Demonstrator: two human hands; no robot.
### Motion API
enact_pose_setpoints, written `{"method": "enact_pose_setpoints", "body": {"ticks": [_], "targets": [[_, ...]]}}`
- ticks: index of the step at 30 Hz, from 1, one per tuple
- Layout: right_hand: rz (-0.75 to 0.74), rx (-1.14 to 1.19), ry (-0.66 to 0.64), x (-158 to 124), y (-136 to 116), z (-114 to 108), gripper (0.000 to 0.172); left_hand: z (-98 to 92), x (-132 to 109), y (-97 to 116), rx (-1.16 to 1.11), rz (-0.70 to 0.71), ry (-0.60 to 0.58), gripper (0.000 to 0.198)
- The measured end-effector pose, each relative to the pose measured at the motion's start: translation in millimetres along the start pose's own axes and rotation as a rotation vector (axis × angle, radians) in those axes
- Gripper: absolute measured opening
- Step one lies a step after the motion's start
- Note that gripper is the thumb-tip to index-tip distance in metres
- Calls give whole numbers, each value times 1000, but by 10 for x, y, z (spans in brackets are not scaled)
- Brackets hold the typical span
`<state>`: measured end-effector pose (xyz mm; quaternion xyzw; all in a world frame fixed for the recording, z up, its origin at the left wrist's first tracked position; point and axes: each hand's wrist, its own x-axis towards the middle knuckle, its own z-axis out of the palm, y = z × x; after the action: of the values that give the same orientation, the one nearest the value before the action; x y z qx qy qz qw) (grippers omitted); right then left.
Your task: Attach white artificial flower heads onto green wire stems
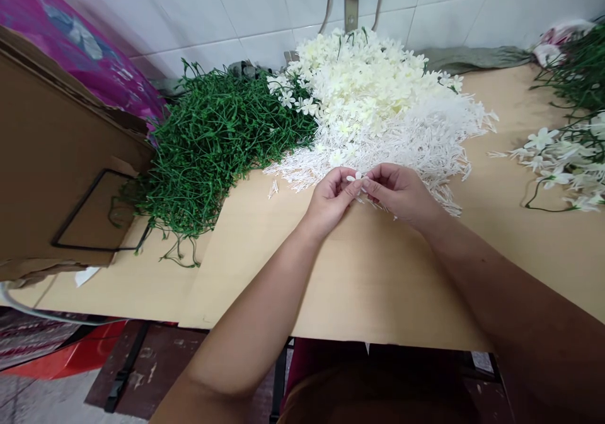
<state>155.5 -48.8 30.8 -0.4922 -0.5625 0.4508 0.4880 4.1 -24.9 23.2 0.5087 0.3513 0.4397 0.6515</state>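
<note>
My left hand [336, 192] and my right hand [392, 188] meet over the front edge of the white heap, thumbs and forefingers pinched together. Between the fingertips they hold a small white artificial flower [358, 177], its petals showing above the thumbs. Whatever else the fingers grip there is hidden. Just beyond the hands spreads a pile of thin white stamen sticks [416, 143]. Behind and on top of it rises a heap of cream-white artificial flowers [363, 74]. Green plastic stems [227, 128] lie in a tangled mound to the left.
A cardboard sheet [265, 285] covers the table. At the left stands a cardboard box [61, 153] with a black wire frame [101, 206] by it. Assembled white flowers [562, 172] and more green stems [576, 74] lie at the right. A tiled wall [265, 2] closes the back.
</note>
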Motion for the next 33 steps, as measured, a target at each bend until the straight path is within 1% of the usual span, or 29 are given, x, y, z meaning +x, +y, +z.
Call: {"method": "enact_pose_setpoints", "body": {"ticks": [2, 4, 6, 8, 9, 11, 14, 16, 18, 21, 23, 26, 29, 31, 33], "targets": [[-25, -26, -9, -6, 5, -2, 43, -24, 17, -2, -20, -14, 19, 32], [-64, -136, 1, -16, 31, -5, 37, -54, 36, 3, -68, -28, 46, 31], [-163, -368, 19, -29, 76, 0, 23, -81, 51, 14, -120, -50, 71, 29], [-295, -659, 14, -43, 128, 21, 7, -95, 57, 28, -158, -77, 80, 27], [-348, -791, 3, -49, 151, 35, 4, -97, 59, 33, -171, -91, 78, 26], [-395, -987, -30, -57, 185, 63, 9, -94, 59, 42, -189, -119, 70, 24], [-397, -1095, -64, -54, 205, 78, 19, -86, 56, 50, -203, -161, 69, 23], [-406, -1076, -53, -46, 201, 67, 20, -88, 53, 55, -223, -175, 69, 23], [-416, -1003, 0, -38, 188, 50, 18, -95, 47, 59, -247, -181, 49, 24], [-398, -804, 93, -33, 157, 36, 13, -109, 34, 67, -268, -184, -34, 25], [-342, -630, 122, -33, 133, 38, 9, -114, 25, 78, -272, -185, -74, 24], [-225, -399, 128, -33, 96, 42, 7, -116, 16, 105, -276, -198, -67, 20], [-109, -219, 103, -29, 51, 33, 7, -114, 16, 130, -300, -207, -43, 16], [-53, -120, 78, -25, 19, 23, 10, -110, 21, 127, -308, -202, -29, 15], [-30, -56, 54, -23, -6, 20, 16, -105, 30, 103, -283, -199, -27, 15]]}}
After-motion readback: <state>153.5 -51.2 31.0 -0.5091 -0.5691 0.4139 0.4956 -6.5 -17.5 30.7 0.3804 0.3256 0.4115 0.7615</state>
